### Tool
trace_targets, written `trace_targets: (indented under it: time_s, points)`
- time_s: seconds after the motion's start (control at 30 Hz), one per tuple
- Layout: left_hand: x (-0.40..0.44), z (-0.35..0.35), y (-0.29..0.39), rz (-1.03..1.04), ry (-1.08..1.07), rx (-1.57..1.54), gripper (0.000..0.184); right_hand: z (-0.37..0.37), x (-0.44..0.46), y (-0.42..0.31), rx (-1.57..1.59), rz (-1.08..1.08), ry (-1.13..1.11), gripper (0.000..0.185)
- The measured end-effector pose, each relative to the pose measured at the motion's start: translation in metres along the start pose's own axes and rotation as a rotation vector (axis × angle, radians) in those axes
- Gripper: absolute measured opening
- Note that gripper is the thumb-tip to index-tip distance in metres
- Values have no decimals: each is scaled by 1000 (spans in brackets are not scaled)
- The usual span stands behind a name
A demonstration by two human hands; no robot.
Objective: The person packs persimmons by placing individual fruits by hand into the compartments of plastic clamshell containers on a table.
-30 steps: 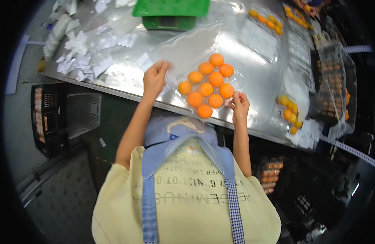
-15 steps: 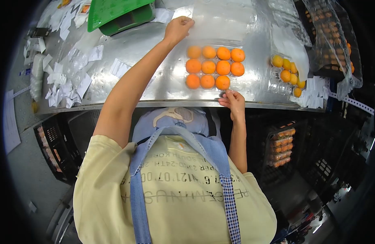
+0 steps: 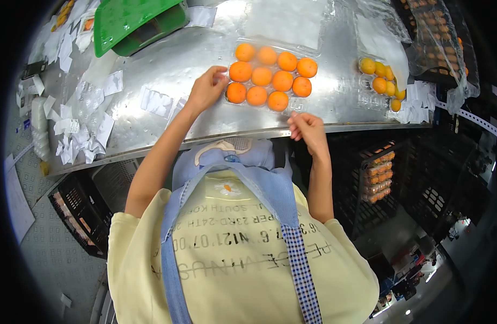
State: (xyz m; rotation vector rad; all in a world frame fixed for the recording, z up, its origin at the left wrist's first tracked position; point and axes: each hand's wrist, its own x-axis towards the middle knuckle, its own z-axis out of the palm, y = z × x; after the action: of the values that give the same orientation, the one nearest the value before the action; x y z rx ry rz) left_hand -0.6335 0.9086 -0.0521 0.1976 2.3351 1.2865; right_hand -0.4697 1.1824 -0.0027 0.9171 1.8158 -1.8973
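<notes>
A clear plastic fruit tray [image 3: 298,106] lies on the metal table, holding several oranges [image 3: 261,76] in rows. Its front right compartment shows bare clear plastic. Beside the tray's left edge is my left hand [image 3: 208,89], fingers bent and thumb apart from them; whether the fingertips touch the plastic I cannot tell. My right hand [image 3: 310,132] hovers over the table's front edge, just off the tray's near right corner. Its fingers are loosely curled, and nothing shows in them. Behind the oranges, the tray's clear lid [image 3: 283,24] lies folded back flat.
A green plastic bin [image 3: 132,24] stands at the back left, with paper slips [image 3: 89,121] scattered near it. Another tray with smaller yellow-orange fruit [image 3: 379,85] sits to the right. Black crates [image 3: 378,173] holding packed fruit stand below the table's edge [image 3: 248,135].
My left hand has come down from the lid area to the tray's left side. The tray has turned slightly and shifted left and back. My right hand has moved off the tray's corner.
</notes>
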Motion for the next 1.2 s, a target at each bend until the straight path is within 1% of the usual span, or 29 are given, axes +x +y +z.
trace_targets:
  time_s: [0.03, 0.07, 0.1, 0.13, 0.2, 0.3, 0.4, 0.43, 0.5, 0.53, 0.6, 0.63, 0.67, 0.7, 0.73, 0.83, 0.87, 0.93, 0.97, 1.03, 1.07, 1.17, 1.2]
  points:
    - [-6, 3, -4, -59, -68, -81, 36, -3, 3, -11, -32, -31, 131, 24]
    - [-10, 5, -6, -103, -80, -135, 32, -4, 9, -18, -221, -208, 295, 23]
    - [-14, 7, -6, -149, -91, -188, 29, -6, 15, -25, -411, -385, 455, 25]
    - [-16, 9, -7, -196, -104, -241, 25, -7, 18, -33, -555, -432, 481, 29]
    - [-16, 10, -8, -199, -125, -301, 20, -8, 25, -46, -846, -527, 523, 40]
    - [-21, 7, -6, -208, -168, -392, 18, -3, 34, -48, -971, -420, 429, 50]
    - [-35, 7, -13, -216, -161, -482, 14, -2, 35, -51, -1000, -451, 390, 49]
    - [-40, 5, -17, -218, -151, -508, 13, 0, 35, -50, -995, -482, 373, 48]
    - [-50, -3, -23, -287, -144, -506, 16, 6, 33, -48, -985, -541, 340, 47]
    - [-55, -6, -25, -321, -139, -506, 18, 8, 32, -47, -923, -511, 300, 46]
    - [-61, -12, -26, -264, -59, -258, 23, 10, 31, -45, -800, -455, 219, 44]
    - [-65, -15, -23, -235, -17, -134, 25, 7, 33, -38, -601, -411, 159, 43]
    - [-69, -17, -18, -154, 59, -70, 27, 0, 36, -26, -405, -364, 100, 43]
    - [-70, -23, 5, -72, 136, -6, 29, -5, 39, -20, -209, -314, 40, 43]
    - [-69, -26, 24, 10, 211, 58, 31, -5, 33, -29, -47, -186, -11, 45]
    - [-62, -25, 51, -62, -62, -420, 32, 6, 19, -52, 139, -189, -156, 46]
    - [-61, -27, 69, -177, -215, -579, 36, 11, 18, -54, 122, -250, -176, 47]
    - [-59, -21, 99, -250, -335, -734, 38, 26, 15, -57, 92, -372, -221, 50]
    - [-59, -17, 108, -285, -395, -810, 38, 33, 12, -63, -33, -477, -205, 52]
    - [-59, -4, 110, -157, -360, -819, 44, 45, 1, -78, -284, -683, -164, 56]
    - [-60, -1, 110, -92, -346, -823, 47, 50, -3, -83, -357, -761, -133, 61]
    - [-66, -4, 112, -2, -311, -901, 56, 54, -9, -84, -275, -823, -127, 63]
    - [-68, -6, 114, 23, -281, -889, 56, 54, -10, -83, -172, -759, -166, 64]
